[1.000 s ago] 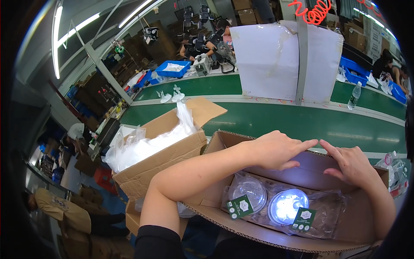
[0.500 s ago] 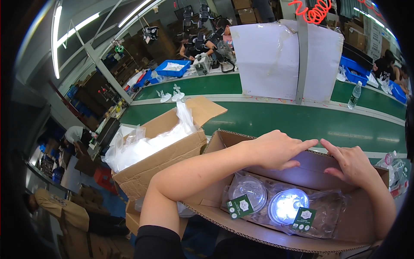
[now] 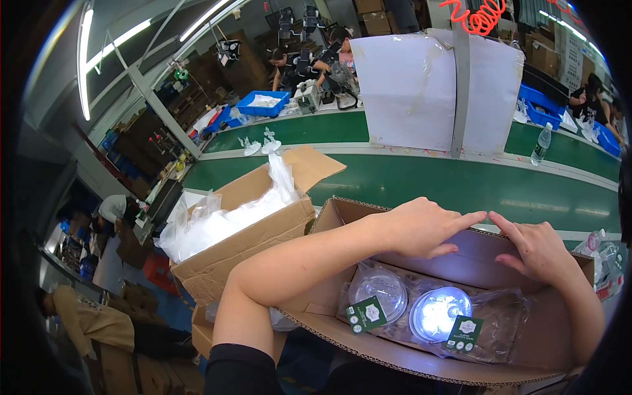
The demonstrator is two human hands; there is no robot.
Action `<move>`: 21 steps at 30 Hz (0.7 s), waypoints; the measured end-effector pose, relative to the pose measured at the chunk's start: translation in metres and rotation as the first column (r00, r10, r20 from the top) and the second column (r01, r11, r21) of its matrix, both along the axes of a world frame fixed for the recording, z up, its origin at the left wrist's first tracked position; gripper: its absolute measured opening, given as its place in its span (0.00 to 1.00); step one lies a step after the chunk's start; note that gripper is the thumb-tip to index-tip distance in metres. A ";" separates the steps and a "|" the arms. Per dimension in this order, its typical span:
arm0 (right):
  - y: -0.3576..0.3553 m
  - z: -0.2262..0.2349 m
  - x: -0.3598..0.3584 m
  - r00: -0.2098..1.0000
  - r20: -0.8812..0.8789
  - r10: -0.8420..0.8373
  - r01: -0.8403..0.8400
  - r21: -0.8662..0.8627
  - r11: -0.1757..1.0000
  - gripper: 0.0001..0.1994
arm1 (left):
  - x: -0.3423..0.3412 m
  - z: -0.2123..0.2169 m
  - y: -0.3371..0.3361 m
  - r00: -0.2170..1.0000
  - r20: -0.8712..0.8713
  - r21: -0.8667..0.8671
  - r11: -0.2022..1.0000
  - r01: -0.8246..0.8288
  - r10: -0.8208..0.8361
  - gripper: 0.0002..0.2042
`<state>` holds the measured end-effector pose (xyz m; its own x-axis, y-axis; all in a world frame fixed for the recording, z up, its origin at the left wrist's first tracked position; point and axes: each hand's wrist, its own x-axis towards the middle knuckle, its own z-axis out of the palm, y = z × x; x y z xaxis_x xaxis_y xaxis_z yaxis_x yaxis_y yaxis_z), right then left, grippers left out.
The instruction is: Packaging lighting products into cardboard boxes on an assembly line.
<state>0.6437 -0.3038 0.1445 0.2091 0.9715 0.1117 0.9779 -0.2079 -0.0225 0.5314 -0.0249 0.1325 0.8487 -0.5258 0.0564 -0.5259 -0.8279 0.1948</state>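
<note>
Both hands are up on the far wall of the open cardboard carton (image 3: pixel 507 253); the left hand (image 3: pixel 421 227) lies flat along the top edge, fingers stretched out and loose, pinching nothing; the right hand (image 3: pixel 540 250) sits just beside it, fingertips nearly meeting the left's, palm down on the board and likewise gripping nothing; down inside the carton lie two round clear-domed lamps in plastic bags, each with a green card tag, the left lamp (image 3: pixel 378 293) dark and the right lamp (image 3: pixel 440 313) glowing bluish-white, touching side by side on the carton floor; so by the look of it the goods are already in and bagged, while the carton is not yet closed, its flaps folded out and no tape showing; to the left stands a second open box (image 3: pixel 253 237) stuffed with white plastic bags, well apart from the hands; beyond runs the green conveyor belt (image 3: pixel 421 184), with a white upright panel (image 3: pixel 408 92) and a water bottle (image 3: pixel 540 145) on it.
</note>
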 end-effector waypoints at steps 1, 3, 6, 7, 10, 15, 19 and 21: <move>0.000 0.000 0.000 1.000 0.006 -0.002 0.003 -0.003 1.000 0.42 | 0.000 -0.001 0.000 1.000 0.004 0.001 1.000 0.003 -0.003 0.37; 0.000 0.000 0.000 1.000 0.012 -0.005 0.005 -0.007 1.000 0.42 | 0.000 -0.001 0.001 1.000 0.005 -0.008 1.000 0.003 -0.003 0.37; 0.000 -0.001 0.000 1.000 0.015 0.011 -0.011 0.006 1.000 0.42 | 0.000 -0.002 0.001 1.000 0.014 -0.013 1.000 0.006 -0.006 0.37; 0.001 0.000 0.000 1.000 0.015 0.007 -0.007 0.001 1.000 0.42 | 0.000 -0.003 0.001 1.000 0.022 -0.010 1.000 0.008 -0.008 0.37; 0.001 0.003 -0.002 1.000 -0.009 -0.028 0.028 -0.043 0.999 0.43 | 0.000 0.000 0.001 1.000 -0.008 -0.016 1.000 0.001 -0.001 0.37; 0.001 0.003 -0.003 0.998 -0.025 -0.057 0.056 -0.070 0.996 0.43 | 0.000 0.000 0.000 1.000 0.007 -0.012 1.000 0.004 -0.004 0.37; 0.002 0.001 -0.003 0.998 -0.031 -0.048 0.047 -0.040 0.998 0.42 | 0.001 -0.004 0.002 0.999 0.041 -0.013 1.000 0.018 -0.018 0.37; 0.002 0.002 -0.003 0.998 -0.030 -0.049 0.048 -0.032 0.998 0.41 | 0.001 -0.003 0.001 1.000 0.026 -0.017 1.000 0.015 -0.015 0.37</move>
